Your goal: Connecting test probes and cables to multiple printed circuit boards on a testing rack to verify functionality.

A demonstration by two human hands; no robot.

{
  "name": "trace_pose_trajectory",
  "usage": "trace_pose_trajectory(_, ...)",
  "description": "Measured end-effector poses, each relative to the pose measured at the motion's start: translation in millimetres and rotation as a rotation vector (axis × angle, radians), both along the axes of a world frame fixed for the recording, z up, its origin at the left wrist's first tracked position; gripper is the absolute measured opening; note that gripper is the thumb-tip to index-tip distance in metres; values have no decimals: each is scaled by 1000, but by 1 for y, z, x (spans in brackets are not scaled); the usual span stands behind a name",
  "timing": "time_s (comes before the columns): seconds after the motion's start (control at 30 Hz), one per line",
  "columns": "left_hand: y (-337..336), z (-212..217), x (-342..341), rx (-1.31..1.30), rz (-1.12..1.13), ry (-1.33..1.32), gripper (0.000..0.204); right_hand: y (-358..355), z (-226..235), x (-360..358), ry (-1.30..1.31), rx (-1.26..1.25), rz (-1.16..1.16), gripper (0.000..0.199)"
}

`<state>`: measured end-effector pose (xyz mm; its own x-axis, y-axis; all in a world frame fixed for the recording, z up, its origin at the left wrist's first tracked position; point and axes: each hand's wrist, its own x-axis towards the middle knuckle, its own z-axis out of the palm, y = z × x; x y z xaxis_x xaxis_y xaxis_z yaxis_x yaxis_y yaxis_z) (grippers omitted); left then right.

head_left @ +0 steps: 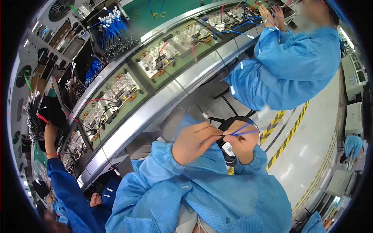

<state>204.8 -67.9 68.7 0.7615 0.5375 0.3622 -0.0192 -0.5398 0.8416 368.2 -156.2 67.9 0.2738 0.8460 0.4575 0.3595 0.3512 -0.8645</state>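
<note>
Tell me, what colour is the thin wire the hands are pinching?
Blue. The thin wire runs out from between the left hand and right hand, clearest in the head view.

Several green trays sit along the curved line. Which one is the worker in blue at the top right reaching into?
The farthest tray, at the top end of the line. That worker's hands rest over its blue wires; the other trays have no hands on them.
</note>
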Motion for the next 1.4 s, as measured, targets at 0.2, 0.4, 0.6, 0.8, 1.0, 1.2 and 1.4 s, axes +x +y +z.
trace_pose_trajectory(0.2,-7,3,47,9,-67,67,17,1,-6,44,-68,78,-22,17)
trace_pose_trajectory(0.4,3,-1,76,60,-48,177,13,14,-18,76,-95,223,-1,24)
trace_pose_trajectory(0.6,36,15,50,-12,229,-132,8,5,-29,107,482,285,-104,9)
trace_pose_trajectory(0.8,92,15,14,21,646,-375,11,-11,-64,98,785,234,365,12)
trace_pose_trajectory(1.0,132,7,3,124,842,-198,11,5,-63,64,663,26,941,28)
trace_pose_trajectory(1.2,144,-6,-10,181,861,-147,11,55,-43,73,12,629,685,31)
trace_pose_trajectory(1.4,127,-25,-21,293,770,-390,12,126,10,29,-285,255,103,7)
